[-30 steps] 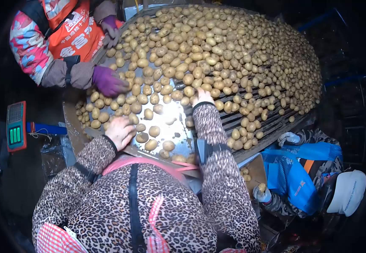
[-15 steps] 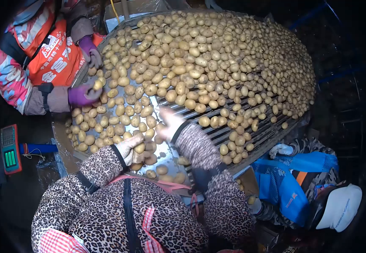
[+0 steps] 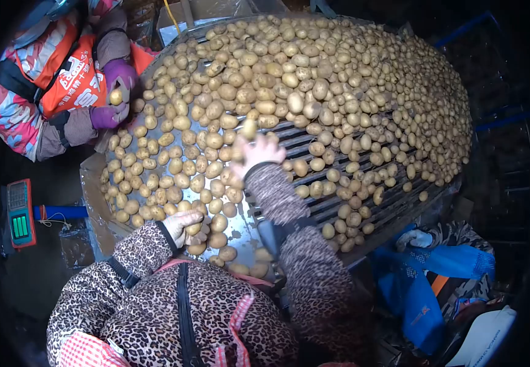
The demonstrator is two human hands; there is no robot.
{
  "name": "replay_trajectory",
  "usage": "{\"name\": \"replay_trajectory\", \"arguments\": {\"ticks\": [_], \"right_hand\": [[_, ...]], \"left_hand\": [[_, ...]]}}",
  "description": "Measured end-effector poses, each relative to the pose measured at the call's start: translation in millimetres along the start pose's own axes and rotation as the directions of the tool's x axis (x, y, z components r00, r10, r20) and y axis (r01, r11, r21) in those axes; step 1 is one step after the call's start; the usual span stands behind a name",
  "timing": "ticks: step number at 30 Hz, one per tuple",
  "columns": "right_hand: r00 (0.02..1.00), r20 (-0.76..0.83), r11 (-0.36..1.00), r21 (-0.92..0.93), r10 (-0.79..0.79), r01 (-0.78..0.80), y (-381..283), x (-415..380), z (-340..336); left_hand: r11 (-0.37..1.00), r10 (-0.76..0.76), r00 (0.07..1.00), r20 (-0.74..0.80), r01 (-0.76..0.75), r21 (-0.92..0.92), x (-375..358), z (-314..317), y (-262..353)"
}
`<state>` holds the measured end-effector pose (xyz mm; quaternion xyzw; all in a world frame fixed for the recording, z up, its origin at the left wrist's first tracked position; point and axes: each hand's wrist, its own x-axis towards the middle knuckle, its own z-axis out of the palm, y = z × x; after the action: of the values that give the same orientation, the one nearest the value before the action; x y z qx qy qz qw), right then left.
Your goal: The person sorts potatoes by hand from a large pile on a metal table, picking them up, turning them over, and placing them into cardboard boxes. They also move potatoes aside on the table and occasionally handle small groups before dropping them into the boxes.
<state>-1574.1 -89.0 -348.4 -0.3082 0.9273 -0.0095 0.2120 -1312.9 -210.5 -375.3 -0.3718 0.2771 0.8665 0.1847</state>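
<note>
Potatoes [image 3: 216, 109] cover the sorting table in front of me. My left hand [image 3: 182, 224], in a pale glove, is at the near edge with its fingers curled round a potato [image 3: 193, 229]. Farther out, my right hand [image 3: 259, 154] reaches over the border between the metal sheet [image 3: 243, 227] and the dark slats [image 3: 305, 139]. Its fingers are spread among the potatoes, and one slightly blurred potato [image 3: 249, 128] lies at the fingertips.
Across the left side, a co-worker in purple gloves [image 3: 118, 76] handles a potato. A second person in a blue vest [image 3: 421, 306] is at the lower right. A scale [image 3: 20, 214] stands at the left. Denser potatoes [image 3: 412, 98] fill the far right.
My right hand has moved forward, away from my body, onto the potatoes by the slats. My left hand has shifted slightly left and down. The co-worker's purple gloves have drawn together round a potato.
</note>
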Motion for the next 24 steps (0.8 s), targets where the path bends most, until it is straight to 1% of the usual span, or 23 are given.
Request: {"name": "replay_trajectory", "arguments": {"ticks": [1, 3, 4, 5, 6, 7, 8, 9, 10, 11, 12, 13, 15, 16, 17, 18, 19, 20, 21, 22, 23, 24], "right_hand": [[0.992, -0.053, 0.992, -0.065, -0.114, 0.111, -16, -27, 6], [0.977, -0.039, 0.978, -0.032, -0.209, 0.208, -33, -57, 29], [0.964, 0.043, 0.965, 0.003, -0.261, 0.261, -35, -67, 32], [0.921, 0.005, 0.921, 0.006, -0.39, 0.39, -27, -80, 35], [0.898, 0.052, 0.896, 0.108, -0.438, 0.431, -16, -81, 20], [0.868, 0.099, 0.863, 0.211, -0.487, 0.46, -1, -78, 3], [0.92, -0.158, 0.835, 0.387, -0.358, 0.391, 23, -57, 13], [0.968, -0.205, 0.888, 0.405, -0.143, 0.216, 55, -43, -6], [0.967, -0.242, 0.891, 0.452, 0.08, 0.039, 88, -28, -26], [0.886, -0.436, 0.919, 0.393, 0.161, 0.026, 127, -12, -32], [0.858, -0.421, 0.926, 0.346, 0.294, -0.148, 173, 19, -10], [0.805, -0.413, 0.899, 0.298, 0.425, -0.322, 200, 40, 12], [0.85, -0.251, 0.882, 0.232, 0.462, -0.411, 155, 20, 16], [0.842, -0.316, 0.898, 0.121, 0.438, -0.423, 146, 26, 55], [0.856, -0.325, 0.915, 0.191, 0.401, -0.356, 122, 5, 49], [0.944, -0.15, 0.954, 0.107, 0.293, -0.279, 106, -13, 39], [0.968, -0.17, 0.981, -0.036, 0.183, -0.191, 100, -18, 73], [0.97, -0.237, 0.992, -0.095, 0.062, -0.087, 69, -49, 71], [0.925, -0.381, 0.997, -0.063, 0.013, -0.04, 53, -64, 91], [0.937, -0.345, 0.997, -0.024, 0.061, -0.074, 31, -80, 96], [0.967, -0.256, 0.995, -0.094, 0.018, -0.043, 11, -100, 91], [0.972, -0.228, 0.992, -0.118, -0.061, 0.034, -8, -121, 97]], "left_hand": [[0.999, -0.023, 0.997, 0.069, 0.02, 0.049, 1, -5, 0], [0.996, -0.04, 0.997, 0.063, 0.035, 0.079, -6, -5, 3], [0.998, -0.018, 0.999, 0.037, 0.015, 0.064, -9, -9, 2], [0.999, 0.007, 1.0, 0.011, -0.007, 0.051, -14, -13, 1], [0.998, 0.011, 1.0, -0.011, -0.01, 0.056, -20, -18, 1], [0.997, -0.011, 1.0, 0.016, 0.009, 0.076, -20, -42, -3], [0.998, -0.009, 1.0, 0.016, 0.008, 0.06, -28, -43, -3], [0.999, -0.007, 1.0, 0.015, 0.007, 0.042, -35, -43, -3], [0.998, -0.042, 0.994, 0.1, 0.045, -0.033, -37, -52, -4], [0.998, -0.029, 0.999, 0.036, 0.031, -0.057, -45, -44, -3], [0.998, -0.015, 0.998, 0.064, 0.019, -0.058, -48, -40, -3], [0.998, -0.005, 0.996, 0.091, 0.01, -0.054, -51, -38, -3], [0.997, -0.041, 0.998, 0.047, 0.038, 0.062, -44, -47, -8], [0.999, -0.009, 0.99, 0.141, 0.003, 0.042, -36, -57, -13], [0.993, -0.017, 0.994, 0.111, 0.003, 0.122, -38, -51, -11], [0.98, -0.025, 0.996, 0.08, 0.008, 0.201, -40, -41, -5], [0.96, -0.041, 0.998, 0.047, 0.026, 0.28, -42, -34, -4], [0.971, -0.032, 0.999, 0.015, 0.028, 0.237, -37, -35, -8], [0.969, -0.057, 0.998, 0.018, 0.051, 0.24, -31, -41, -11], [0.963, -0.06, 0.998, 0.035, 0.049, 0.265, -32, -40, -12], [0.956, -0.065, 0.997, 0.05, 0.048, 0.29, -33, -40, -13], [0.955, -0.052, 0.996, 0.079, 0.027, 0.296, -35, -42, -16]]}}
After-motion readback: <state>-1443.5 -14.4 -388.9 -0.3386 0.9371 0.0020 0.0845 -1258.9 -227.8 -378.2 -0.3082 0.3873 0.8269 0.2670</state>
